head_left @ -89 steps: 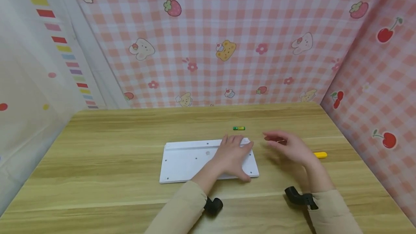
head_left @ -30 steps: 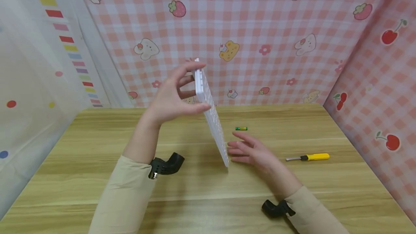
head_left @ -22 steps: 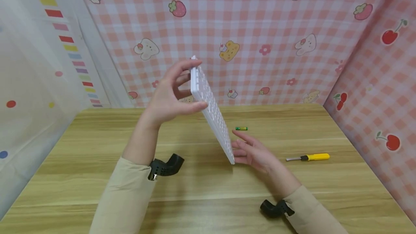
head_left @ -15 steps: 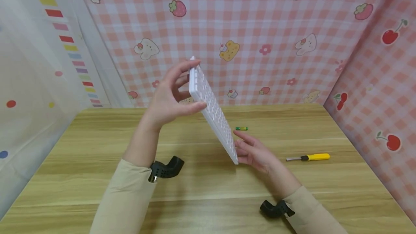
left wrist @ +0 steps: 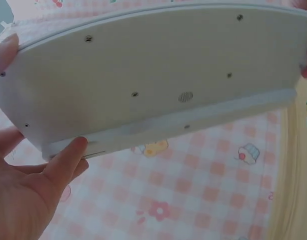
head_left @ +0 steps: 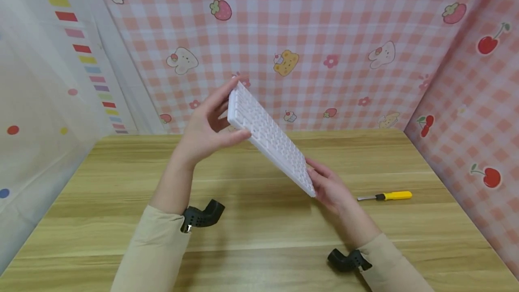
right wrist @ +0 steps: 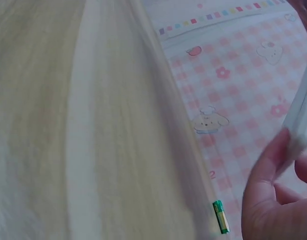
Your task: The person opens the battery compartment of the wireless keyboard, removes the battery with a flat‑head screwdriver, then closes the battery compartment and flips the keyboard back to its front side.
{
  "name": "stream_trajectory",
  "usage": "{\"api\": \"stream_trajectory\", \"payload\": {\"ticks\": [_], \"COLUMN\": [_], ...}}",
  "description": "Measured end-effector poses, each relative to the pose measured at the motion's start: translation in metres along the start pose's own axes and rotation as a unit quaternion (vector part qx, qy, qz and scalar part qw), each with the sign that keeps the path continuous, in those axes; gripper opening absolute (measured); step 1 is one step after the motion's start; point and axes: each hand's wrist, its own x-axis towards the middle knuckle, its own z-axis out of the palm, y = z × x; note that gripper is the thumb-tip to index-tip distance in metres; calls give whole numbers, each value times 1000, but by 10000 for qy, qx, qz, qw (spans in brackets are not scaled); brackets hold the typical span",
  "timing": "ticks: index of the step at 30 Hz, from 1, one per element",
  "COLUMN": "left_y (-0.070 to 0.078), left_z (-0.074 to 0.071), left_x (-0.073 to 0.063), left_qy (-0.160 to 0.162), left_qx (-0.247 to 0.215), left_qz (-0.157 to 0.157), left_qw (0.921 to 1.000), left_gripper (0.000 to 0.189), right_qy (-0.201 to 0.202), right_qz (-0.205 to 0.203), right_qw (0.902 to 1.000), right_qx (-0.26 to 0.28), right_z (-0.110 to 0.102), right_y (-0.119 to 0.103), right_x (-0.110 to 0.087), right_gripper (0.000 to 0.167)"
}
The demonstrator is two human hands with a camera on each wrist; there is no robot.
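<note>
A white keyboard hangs tilted above the table, its left end high and its right end low, keys facing right and up. My left hand grips the high end, thumb along the near edge. At the low end my right hand holds the corner between thumb and fingers. The keyboard's underside, with several small screws and a raised strip, fills much of the left wrist view. Fingers of my left hand press against that strip.
A yellow-handled screwdriver lies on the wooden table, right of my right hand. A green and yellow battery rests farther back; in the head view it is hidden. A pink checked cloth hangs behind.
The keyboard was face down under my left hand, then lifted and stood on end. Since then its left end has dropped, its right end has risen, and my right hand has taken hold of it.
</note>
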Motion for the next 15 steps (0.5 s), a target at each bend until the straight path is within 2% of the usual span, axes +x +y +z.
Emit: {"api": "stream_trajectory", "payload": {"ticks": [4,9,12,15], "left_y": [-2,-6,-11,-15], "left_z": [-8,-20,-26,-29], "left_x": [-9,-19,-24,-30], "left_qy": [36,-105,-208,-263], "left_qx": [188,483,403,197], "left_qz": [-454,-1015,-1303,-1486], "left_qw": [9988,9936,9904,9883], "left_gripper": [90,93,98,101], "right_qy": [247,421,444,441], "right_qz": [-266,-533,-607,-649], "right_qw": [9990,9968,9959,9960], "right_qx": [260,410,499,430], "right_z": [-6,-15,-19,-22], "right_y": [-7,-19,-26,-33], "right_x": [0,-3,-6,-7], "right_gripper": [37,39,38,43]}}
